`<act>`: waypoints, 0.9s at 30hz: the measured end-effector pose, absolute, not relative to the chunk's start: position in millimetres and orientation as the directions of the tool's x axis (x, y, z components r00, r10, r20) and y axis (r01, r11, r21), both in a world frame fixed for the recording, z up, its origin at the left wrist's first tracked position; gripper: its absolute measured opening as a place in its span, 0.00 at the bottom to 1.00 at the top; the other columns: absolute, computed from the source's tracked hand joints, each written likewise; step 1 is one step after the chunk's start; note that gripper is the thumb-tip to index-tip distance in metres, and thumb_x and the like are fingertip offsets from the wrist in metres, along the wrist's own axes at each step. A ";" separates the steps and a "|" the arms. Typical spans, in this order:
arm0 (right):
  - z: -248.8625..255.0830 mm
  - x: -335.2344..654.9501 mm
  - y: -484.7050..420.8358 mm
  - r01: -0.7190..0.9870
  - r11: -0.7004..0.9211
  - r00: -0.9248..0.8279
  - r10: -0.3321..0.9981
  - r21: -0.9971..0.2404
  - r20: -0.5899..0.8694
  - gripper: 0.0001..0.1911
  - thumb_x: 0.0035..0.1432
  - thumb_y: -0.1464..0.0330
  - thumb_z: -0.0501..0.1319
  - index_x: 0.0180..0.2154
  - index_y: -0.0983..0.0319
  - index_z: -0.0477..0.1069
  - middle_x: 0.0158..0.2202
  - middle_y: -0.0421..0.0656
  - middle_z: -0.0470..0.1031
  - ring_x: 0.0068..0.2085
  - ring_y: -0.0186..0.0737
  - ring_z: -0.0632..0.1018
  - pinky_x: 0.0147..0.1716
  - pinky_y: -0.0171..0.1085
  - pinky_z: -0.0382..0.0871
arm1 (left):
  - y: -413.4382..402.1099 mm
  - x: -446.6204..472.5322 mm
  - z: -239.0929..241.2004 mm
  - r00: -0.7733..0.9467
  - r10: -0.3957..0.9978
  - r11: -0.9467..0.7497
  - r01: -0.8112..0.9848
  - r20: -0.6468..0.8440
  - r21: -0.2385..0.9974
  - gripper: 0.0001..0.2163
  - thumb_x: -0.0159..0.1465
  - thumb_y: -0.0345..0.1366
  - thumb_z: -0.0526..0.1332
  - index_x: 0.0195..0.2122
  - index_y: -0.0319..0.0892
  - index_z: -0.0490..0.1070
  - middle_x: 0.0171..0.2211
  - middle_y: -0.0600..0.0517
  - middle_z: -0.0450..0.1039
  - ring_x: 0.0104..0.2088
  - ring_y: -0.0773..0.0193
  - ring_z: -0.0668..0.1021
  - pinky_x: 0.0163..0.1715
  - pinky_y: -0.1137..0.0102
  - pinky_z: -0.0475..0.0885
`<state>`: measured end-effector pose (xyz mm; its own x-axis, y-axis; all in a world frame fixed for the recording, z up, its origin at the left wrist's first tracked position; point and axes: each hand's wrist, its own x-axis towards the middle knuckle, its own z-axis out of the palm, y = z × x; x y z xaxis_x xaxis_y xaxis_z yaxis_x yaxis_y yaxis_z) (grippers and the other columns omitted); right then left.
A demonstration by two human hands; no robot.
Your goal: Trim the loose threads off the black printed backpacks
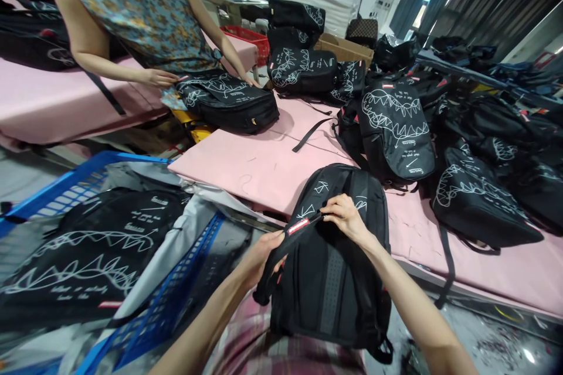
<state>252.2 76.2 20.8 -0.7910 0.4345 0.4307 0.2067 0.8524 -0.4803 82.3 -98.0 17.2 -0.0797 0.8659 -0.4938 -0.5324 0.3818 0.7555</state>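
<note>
A black backpack with white line drawings rests on my lap and against the edge of the pink table, its back panel facing up. My left hand is closed around the backpack's top carry handle near its red and white tag. My right hand pinches the other end of the same handle, fingers pressed together.
A blue plastic crate at my left holds more black backpacks. Several backpacks lie piled on the table at right. Across the table, another person in a patterned top has both hands on a backpack. A red basket and a cardboard box stand behind.
</note>
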 end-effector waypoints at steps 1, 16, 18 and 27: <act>21.7 251.3 76.5 0.203 0.859 -0.799 0.423 -0.469 0.428 0.11 0.55 0.60 0.59 0.38 0.56 0.75 0.36 0.43 0.73 0.39 0.41 0.70 0.41 0.42 0.60 | -97.7 82.5 18.1 -0.076 0.863 0.385 -0.540 -0.499 0.748 0.13 0.55 0.43 0.61 0.24 0.39 0.63 0.12 0.59 0.59 0.11 0.76 0.58 0.10 0.80 0.50; 15.4 249.4 76.9 0.155 0.874 -0.829 0.368 -0.460 0.420 0.10 0.55 0.61 0.60 0.38 0.56 0.76 0.34 0.43 0.73 0.37 0.39 0.70 0.40 0.41 0.60 | -97.7 82.4 1.1 -0.091 0.873 0.362 -0.540 -0.480 0.760 0.11 0.55 0.42 0.61 0.27 0.39 0.67 0.15 0.58 0.62 0.11 0.74 0.62 0.11 0.78 0.56; 17.4 249.8 75.6 0.142 0.871 -0.828 0.365 -0.471 0.426 0.11 0.55 0.61 0.60 0.38 0.56 0.76 0.34 0.43 0.73 0.37 0.39 0.70 0.40 0.41 0.61 | -98.5 83.1 -1.8 -0.094 0.873 0.362 -0.530 -0.478 0.767 0.12 0.56 0.43 0.61 0.29 0.39 0.67 0.15 0.58 0.63 0.11 0.73 0.62 0.10 0.78 0.57; 23.1 251.8 71.2 0.141 0.853 -0.833 0.376 -0.502 0.406 0.11 0.55 0.60 0.60 0.38 0.55 0.76 0.33 0.43 0.73 0.37 0.39 0.70 0.40 0.41 0.61 | -97.4 88.9 6.0 -0.113 0.873 0.364 -0.496 -0.475 0.788 0.17 0.52 0.49 0.62 0.31 0.39 0.66 0.14 0.58 0.64 0.10 0.72 0.63 0.09 0.78 0.58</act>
